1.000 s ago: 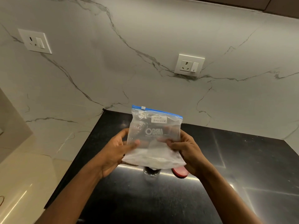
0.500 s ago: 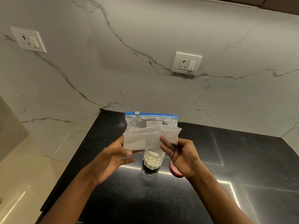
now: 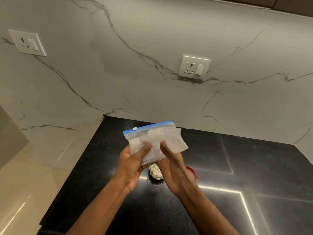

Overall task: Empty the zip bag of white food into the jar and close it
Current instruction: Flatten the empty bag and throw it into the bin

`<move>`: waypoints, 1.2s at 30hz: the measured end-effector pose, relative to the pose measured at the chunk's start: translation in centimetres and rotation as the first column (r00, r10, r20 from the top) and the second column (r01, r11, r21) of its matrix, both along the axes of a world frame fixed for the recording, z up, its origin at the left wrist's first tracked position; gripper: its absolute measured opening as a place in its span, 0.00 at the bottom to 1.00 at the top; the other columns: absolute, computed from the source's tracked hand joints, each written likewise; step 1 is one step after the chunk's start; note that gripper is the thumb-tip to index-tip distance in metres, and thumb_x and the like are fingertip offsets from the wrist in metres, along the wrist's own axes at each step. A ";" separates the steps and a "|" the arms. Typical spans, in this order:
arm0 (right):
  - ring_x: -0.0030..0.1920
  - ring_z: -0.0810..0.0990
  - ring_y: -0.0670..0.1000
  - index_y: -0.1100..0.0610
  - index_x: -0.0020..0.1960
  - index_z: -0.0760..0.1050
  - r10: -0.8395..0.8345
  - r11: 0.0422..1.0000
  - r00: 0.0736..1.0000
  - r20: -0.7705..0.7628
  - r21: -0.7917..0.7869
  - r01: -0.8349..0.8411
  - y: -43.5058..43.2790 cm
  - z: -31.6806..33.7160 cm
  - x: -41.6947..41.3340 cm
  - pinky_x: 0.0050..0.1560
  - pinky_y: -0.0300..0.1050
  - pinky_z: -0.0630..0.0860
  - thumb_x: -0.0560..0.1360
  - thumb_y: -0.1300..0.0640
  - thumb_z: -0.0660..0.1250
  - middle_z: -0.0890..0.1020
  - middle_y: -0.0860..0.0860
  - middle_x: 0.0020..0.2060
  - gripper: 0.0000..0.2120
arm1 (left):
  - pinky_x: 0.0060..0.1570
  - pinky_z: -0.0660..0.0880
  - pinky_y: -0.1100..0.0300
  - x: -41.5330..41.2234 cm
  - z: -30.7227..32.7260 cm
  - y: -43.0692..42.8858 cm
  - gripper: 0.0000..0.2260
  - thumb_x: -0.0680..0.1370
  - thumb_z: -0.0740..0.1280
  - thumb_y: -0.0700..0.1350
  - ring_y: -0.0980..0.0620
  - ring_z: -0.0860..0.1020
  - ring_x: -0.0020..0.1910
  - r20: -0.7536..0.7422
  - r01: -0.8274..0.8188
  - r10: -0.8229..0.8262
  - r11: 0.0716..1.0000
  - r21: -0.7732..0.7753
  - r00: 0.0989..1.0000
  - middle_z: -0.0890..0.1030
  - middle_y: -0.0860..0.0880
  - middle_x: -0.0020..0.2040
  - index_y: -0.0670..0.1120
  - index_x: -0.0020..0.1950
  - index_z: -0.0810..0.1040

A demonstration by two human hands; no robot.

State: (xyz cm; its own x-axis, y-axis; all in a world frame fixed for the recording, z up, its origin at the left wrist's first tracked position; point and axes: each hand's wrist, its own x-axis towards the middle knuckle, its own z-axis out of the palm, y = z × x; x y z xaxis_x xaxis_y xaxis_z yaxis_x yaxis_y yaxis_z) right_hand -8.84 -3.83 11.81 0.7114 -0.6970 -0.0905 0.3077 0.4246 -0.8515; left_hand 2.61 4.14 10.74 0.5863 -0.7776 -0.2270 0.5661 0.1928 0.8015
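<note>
Clear plastic zip bag [image 3: 153, 141], blue slider strip along its upper edge, folded over on itself and apparently empty; held in the air above the jar, long axis running left to right with the right end tilted up. Left hand [image 3: 133, 164]: fingers clasped on the bag's lower left part, thumb across the front. Right hand [image 3: 174, 168]: fingers pressed to the bag's lower middle, seemingly flattening the fold. Glass jar [image 3: 155, 172]: upright on the tabletop directly under both hands, filled with white food, mouth uncovered, mostly hidden by the hands. Red lid [image 3: 192, 172]: lying on the tabletop just right of the jar, nearer the right hand, which likely takes it for closing. Black polished tabletop [image 3: 237, 158]; marble-pattern wall behind.
</note>
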 end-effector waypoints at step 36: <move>0.75 0.72 0.42 0.42 0.66 0.81 0.018 0.606 0.946 -0.323 -0.749 -0.268 5.5 -2.9 6.5 0.70 0.54 0.76 0.77 0.49 0.70 0.74 0.36 0.74 0.18 | 0.52 0.85 0.51 7.2 -3.6 10.6 0.16 0.83 0.67 0.53 0.50 0.86 0.58 0.361 -0.010 -0.071 0.976 0.218 0.930 0.84 0.50 0.64 0.63 0.71 0.75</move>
